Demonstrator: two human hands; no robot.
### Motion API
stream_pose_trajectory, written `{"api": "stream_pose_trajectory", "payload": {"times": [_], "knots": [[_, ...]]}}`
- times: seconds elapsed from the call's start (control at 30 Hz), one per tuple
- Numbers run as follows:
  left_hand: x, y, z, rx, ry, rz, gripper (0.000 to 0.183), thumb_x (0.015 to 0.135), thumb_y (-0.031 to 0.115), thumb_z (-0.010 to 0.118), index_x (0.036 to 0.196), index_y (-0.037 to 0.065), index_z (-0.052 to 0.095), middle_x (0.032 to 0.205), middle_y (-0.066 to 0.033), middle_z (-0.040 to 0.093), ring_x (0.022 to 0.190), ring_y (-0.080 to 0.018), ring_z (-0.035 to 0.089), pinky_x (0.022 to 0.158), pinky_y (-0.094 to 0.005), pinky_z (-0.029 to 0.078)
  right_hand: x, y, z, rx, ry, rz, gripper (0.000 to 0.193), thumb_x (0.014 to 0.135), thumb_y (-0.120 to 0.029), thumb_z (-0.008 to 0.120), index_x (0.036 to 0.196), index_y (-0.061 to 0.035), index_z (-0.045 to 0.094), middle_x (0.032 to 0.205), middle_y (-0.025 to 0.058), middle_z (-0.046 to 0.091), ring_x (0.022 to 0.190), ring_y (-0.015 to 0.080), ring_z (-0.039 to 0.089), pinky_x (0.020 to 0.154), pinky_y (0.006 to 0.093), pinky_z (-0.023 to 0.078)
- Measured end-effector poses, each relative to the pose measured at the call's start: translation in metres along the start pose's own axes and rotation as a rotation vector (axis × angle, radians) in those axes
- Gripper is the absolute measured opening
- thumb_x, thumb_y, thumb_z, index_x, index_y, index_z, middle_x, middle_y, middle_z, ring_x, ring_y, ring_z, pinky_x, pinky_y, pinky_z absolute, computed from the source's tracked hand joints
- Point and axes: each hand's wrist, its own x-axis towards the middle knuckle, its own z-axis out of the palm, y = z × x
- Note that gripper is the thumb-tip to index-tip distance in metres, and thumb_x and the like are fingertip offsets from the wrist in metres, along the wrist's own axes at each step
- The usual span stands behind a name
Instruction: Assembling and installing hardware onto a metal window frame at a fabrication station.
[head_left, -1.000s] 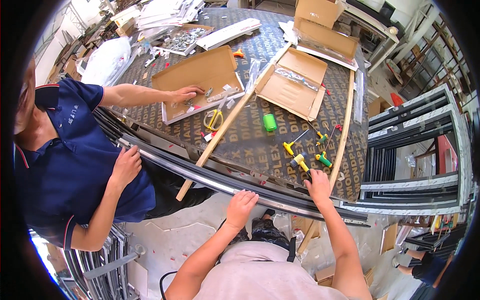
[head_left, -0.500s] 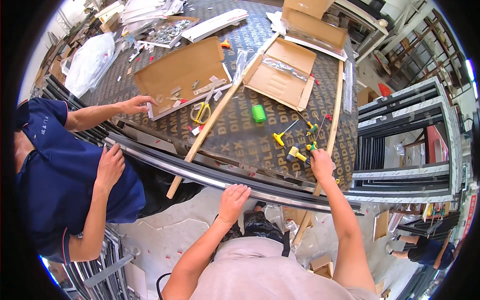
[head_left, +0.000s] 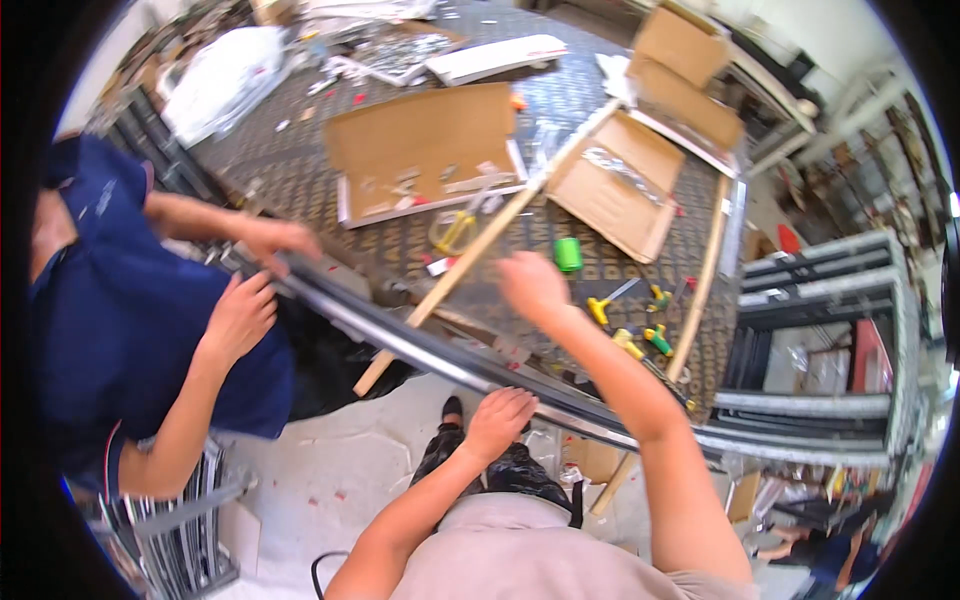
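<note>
A long dark metal frame profile (head_left: pixel 440 357) with a shiny edge lies along the near side of the table. My left hand (head_left: pixel 503 420) is closed over its near edge, right of the middle. Raised over the tabletop, my right hand (head_left: pixel 535 290) is smeared by motion; its fingers are hidden, so I cannot tell if it holds anything. Nearby are a green cylinder (head_left: pixel 568 255), a yellow T-handled hex key (head_left: pixel 598 309), a yellow-handled hammer (head_left: pixel 629 343) and a green-handled tool (head_left: pixel 659 340). A co-worker's two hands, one at the wrist-up position (head_left: pixel 240 316), are at the profile's left end.
Two wooden strips, one left (head_left: pixel 480 250) and one right (head_left: pixel 703 290), cross the table. Open cardboard boxes (head_left: pixel 425 130) lie beyond, with yellow scissors (head_left: pixel 455 232) by one. Dark window frames (head_left: pixel 810 400) stand at the right. The co-worker in a blue shirt (head_left: pixel 160 320) is at the left.
My right hand has left the green-handled tool and swung left across the table. My left hand stays on the profile. The co-worker's far hand has come from the box to the profile's end.
</note>
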Motion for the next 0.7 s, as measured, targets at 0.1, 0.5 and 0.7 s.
{"api": "stream_pose_trajectory", "payload": {"times": [0.1,0.5,0.7], "knots": [[-0.003,-0.003,-0.006,0.026,0.012,-0.008,0.040,0.075,0.017,0.061,0.113,0.006,0.066,0.114,-0.0072,0.065,0.110,-0.0256,0.062,0.099,-0.0421,0.049,0.018,-0.031,0.015,0.116,0.066,-0.116,0.007,0.082,-0.015,0.064,0.084,-0.0081,0.062,0.084,0.0126,0.060,0.085,0.0344,0.061,0.073,0.0471,0.052],[-0.011,-0.009,-0.004,0.094,-0.055,0.057,0.041,0.083,0.029,0.062,0.117,0.007,0.066,0.118,-0.0067,0.066,0.114,-0.0243,0.061,0.101,-0.0417,0.045,-0.127,0.144,-0.065,-0.364,-0.191,0.546,0.015,0.080,-0.010,0.062,0.093,-0.0089,0.067,0.091,0.0166,0.069,0.092,0.0370,0.067,0.078,0.0485,0.056],[0.001,-0.006,-0.007,0.128,-0.038,0.054,0.039,0.082,0.024,0.062,0.118,0.009,0.066,0.117,-0.0056,0.066,0.114,-0.0241,0.060,0.100,-0.0407,0.045,-0.202,0.183,-0.039,-0.391,-0.283,0.640,0.036,0.090,-0.010,0.054,0.125,-0.0174,0.055,0.106,0.0187,0.061,0.099,0.0399,0.063,0.082,0.0485,0.054]]}}
